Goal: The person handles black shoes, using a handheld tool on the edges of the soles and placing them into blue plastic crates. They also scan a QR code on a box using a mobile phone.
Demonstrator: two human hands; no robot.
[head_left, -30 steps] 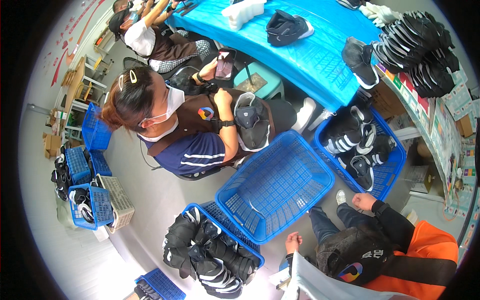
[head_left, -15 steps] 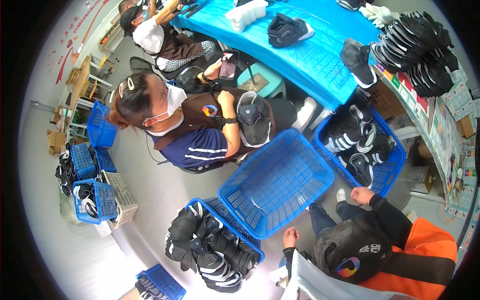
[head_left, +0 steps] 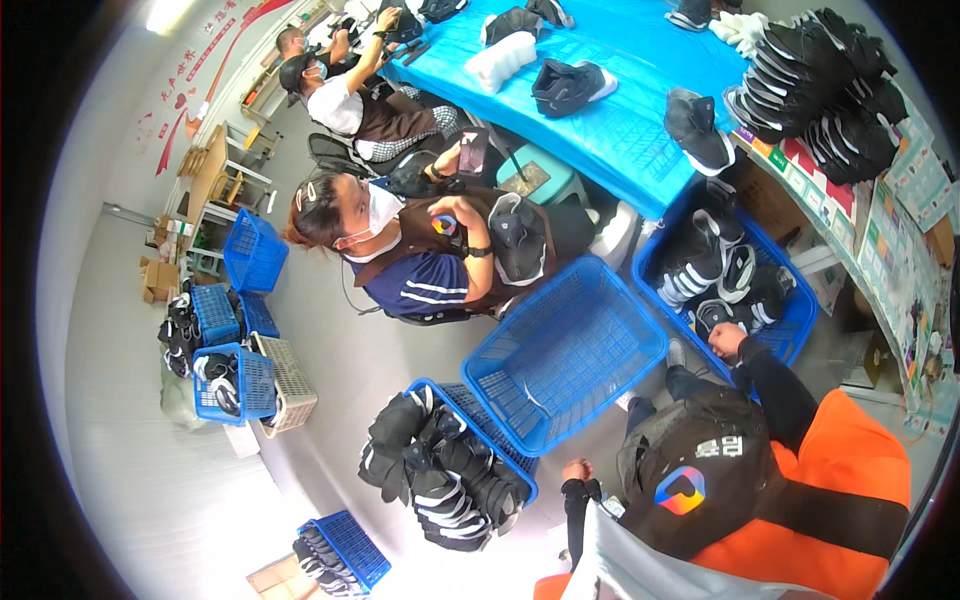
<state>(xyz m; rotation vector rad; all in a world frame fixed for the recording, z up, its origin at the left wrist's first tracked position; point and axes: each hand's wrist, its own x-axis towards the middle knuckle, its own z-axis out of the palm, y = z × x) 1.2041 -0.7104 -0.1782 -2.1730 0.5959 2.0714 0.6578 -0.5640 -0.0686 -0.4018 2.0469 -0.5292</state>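
My right hand (head_left: 727,341) is closed, with nothing visible in it. It overlaps the near rim of a blue plastic basket (head_left: 797,349) that holds several black and white shoes (head_left: 738,270); I cannot tell whether it touches. Lower down, my left hand (head_left: 577,469) hangs with its fingers curled and nothing showing in them, nearest to a shoe-filled blue basket (head_left: 530,487). Ahead of me, an unfilled blue basket (head_left: 560,355) rests partly over that one, whose black shoes (head_left: 440,478) are heaped up.
A seated person (head_left: 420,282) in a mask holds a phone (head_left: 473,152) with a black shoe on the lap. Beyond stands a blue-covered table (head_left: 640,130) with shoes. Stacked black shoe parts (head_left: 815,90) top a counter at right. More baskets (head_left: 235,385) stand left.
The view has shifted, with the seated person and left-hand baskets farther right in it. My right hand has moved up toward the basket of shoes. My left hand stays low.
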